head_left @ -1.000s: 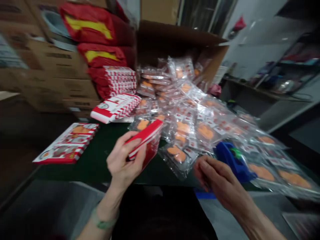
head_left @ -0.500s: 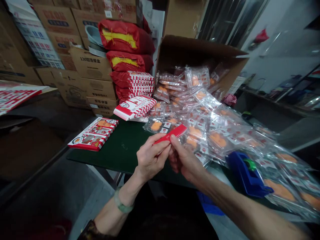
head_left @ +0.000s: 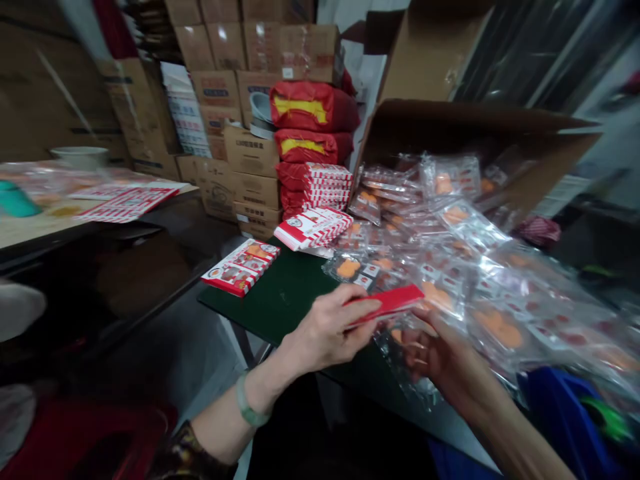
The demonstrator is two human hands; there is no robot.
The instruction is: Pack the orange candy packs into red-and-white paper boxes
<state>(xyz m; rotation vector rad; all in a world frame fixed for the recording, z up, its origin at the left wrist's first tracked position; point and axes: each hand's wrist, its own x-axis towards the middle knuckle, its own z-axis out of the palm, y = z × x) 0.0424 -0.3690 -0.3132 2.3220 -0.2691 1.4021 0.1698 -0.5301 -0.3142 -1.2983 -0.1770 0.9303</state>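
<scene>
My left hand (head_left: 345,327), with a pale green bangle at the wrist, pinches a slim red folded carton (head_left: 393,301) edge-up over the near edge of the green table. Close to the carton's right end is my right hand (head_left: 440,353), its fingers curled and somewhat blurred. A clear plastic packet (head_left: 417,393) hangs at those fingers, its orange content partly covered by the hand. Beyond my hands lies a large heap of clear packets (head_left: 500,327) holding orange shapes. On the table to the left rests a red-and-white printed box (head_left: 241,267).
Red-and-white cartons (head_left: 315,228) lie and stand stacked at the back, before red sacks (head_left: 315,107). An open cardboard box (head_left: 480,117) lies on its side behind the packets. A blue tape dispenser (head_left: 560,413) is at right. Another table (head_left: 30,233) stands at left.
My view has swung left, so the table sits farther right. My right hand has come off the red carton, and clear plastic now shows at its fingers. My left hand keeps the carton.
</scene>
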